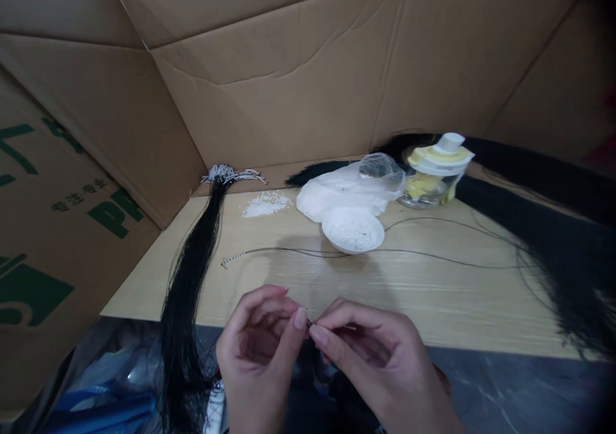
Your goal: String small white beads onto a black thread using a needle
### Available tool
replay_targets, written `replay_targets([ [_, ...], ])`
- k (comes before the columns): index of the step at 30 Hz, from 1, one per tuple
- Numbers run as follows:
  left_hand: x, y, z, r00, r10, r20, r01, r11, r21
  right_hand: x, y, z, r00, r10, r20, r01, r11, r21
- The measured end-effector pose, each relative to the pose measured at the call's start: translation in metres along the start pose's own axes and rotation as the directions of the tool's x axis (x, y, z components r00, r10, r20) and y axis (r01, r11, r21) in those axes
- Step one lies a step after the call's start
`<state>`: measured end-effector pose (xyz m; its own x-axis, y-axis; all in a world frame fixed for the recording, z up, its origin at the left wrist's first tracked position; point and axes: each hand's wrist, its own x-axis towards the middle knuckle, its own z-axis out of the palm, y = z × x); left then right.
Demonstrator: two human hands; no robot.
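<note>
Close to the table's front edge, my left hand (267, 350) and my right hand (373, 350) meet fingertip to fingertip. Thumb and forefinger of each are pinched on a thin dark cord (309, 324), of which only a tiny piece shows between them. Beyond my hands, a long dark cord (298, 250) with a short row of white beads (235, 259) at its left end lies across the table. A white bowl (353, 232) holding small white beads stands past the cord, and a loose pile of white beads (266, 204) lies to its left.
At left, a bundle of black cords (192, 267) with beaded ends hangs over the table edge. More black cords (543, 228) spread at right. Behind the bowl are a white bag (332, 190) and a clear jar (428, 187) with yellow trim. Cardboard walls (289, 87) enclose the table.
</note>
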<state>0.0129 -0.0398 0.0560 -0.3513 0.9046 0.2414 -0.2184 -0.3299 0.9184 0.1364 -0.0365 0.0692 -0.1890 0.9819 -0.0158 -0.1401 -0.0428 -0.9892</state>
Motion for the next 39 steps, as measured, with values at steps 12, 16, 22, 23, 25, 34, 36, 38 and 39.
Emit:
replay_targets([
  [12,-0.004,-0.011,0.015,1.0,-0.012,0.01,0.012,0.999,0.046,0.0,0.015,-0.006,0.995,0.019,-0.098,0.012,0.952,0.307],
  [16,-0.004,-0.013,0.021,1.0,0.027,0.008,-0.028,0.993,0.114,-0.002,0.007,-0.008,0.979,0.071,-0.19,-0.013,0.957,0.291],
  [22,-0.01,-0.012,0.037,0.982,0.064,-0.177,-0.043,0.992,0.119,-0.003,-0.003,-0.009,0.974,0.08,-0.214,-0.025,0.968,0.249],
  [23,-0.01,-0.011,0.038,0.982,0.064,-0.179,-0.044,0.993,0.113,-0.003,-0.002,-0.009,0.974,0.074,-0.216,-0.021,0.971,0.238],
  [25,-0.01,-0.01,0.035,0.991,0.079,-0.109,-0.067,0.991,0.114,-0.002,-0.001,-0.01,0.974,0.058,-0.219,-0.011,0.978,0.208],
  [34,-0.003,-0.006,0.019,0.998,0.035,0.061,-0.042,0.993,0.11,0.003,-0.007,-0.012,0.985,-0.023,-0.168,0.036,0.996,0.079],
  [36,-0.003,-0.003,0.017,0.997,0.014,0.079,-0.023,0.993,0.116,0.002,-0.007,-0.01,0.986,-0.023,-0.166,0.036,0.997,0.074],
  [38,-0.002,-0.001,0.015,0.996,0.008,0.093,-0.021,0.99,0.139,0.0,-0.005,-0.008,0.987,-0.042,-0.157,0.053,0.997,0.064],
  [39,-0.002,0.0,0.014,0.995,0.013,0.097,-0.028,0.988,0.155,-0.001,-0.003,-0.007,0.987,-0.058,-0.151,0.068,0.996,0.057],
])
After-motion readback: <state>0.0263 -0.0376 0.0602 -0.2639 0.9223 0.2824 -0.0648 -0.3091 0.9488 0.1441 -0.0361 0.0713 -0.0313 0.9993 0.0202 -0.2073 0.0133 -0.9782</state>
